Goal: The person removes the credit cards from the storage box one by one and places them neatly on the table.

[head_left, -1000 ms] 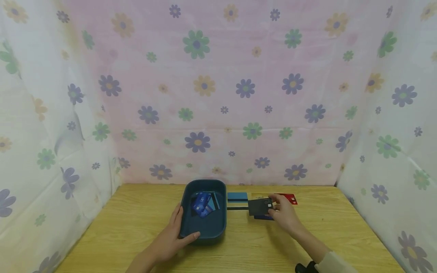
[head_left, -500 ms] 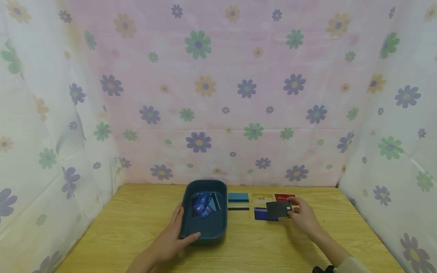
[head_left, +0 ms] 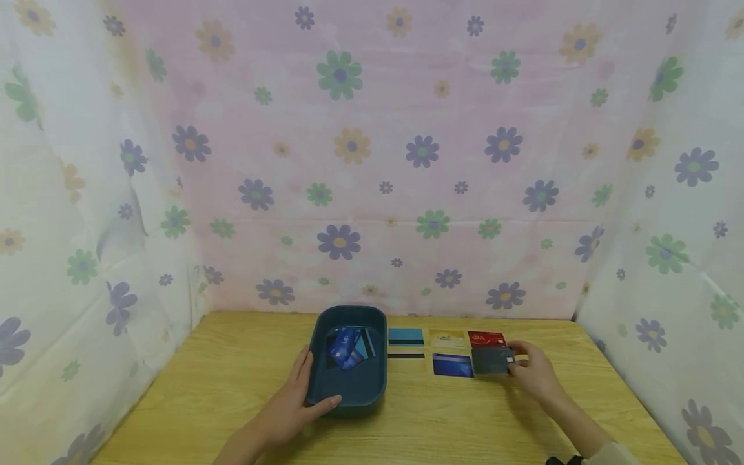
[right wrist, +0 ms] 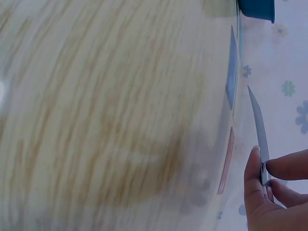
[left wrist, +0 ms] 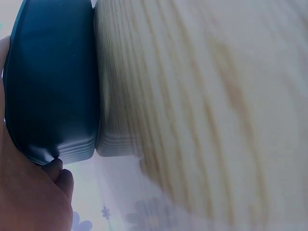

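My right hand (head_left: 536,373) pinches a dark grey card (head_left: 490,360) by its right end, thumb against fingers. The card is tilted close over the table, just in front of a red VIP card (head_left: 486,339) and right of a blue card (head_left: 453,365). In the right wrist view the grey card (right wrist: 260,127) shows edge-on, above the table. My left hand (head_left: 283,408) holds a dark teal plastic box (head_left: 349,394) at its near left corner, fingers along the outer side and thumb over the front rim. Several blue cards (head_left: 345,345) lie overlapping inside the box.
Between box and right hand, cards lie in two rows: a light blue striped card (head_left: 406,336), a gold card (head_left: 449,339) and a pale yellow card (head_left: 406,365) with a dark stripe. Flowered cloth (head_left: 372,161) surrounds the wooden table (head_left: 203,387) at the back and sides.
My right hand has carried the grey card rightward, past the gold and blue cards, to below the red card, and lowered it. My left hand stays on the box.
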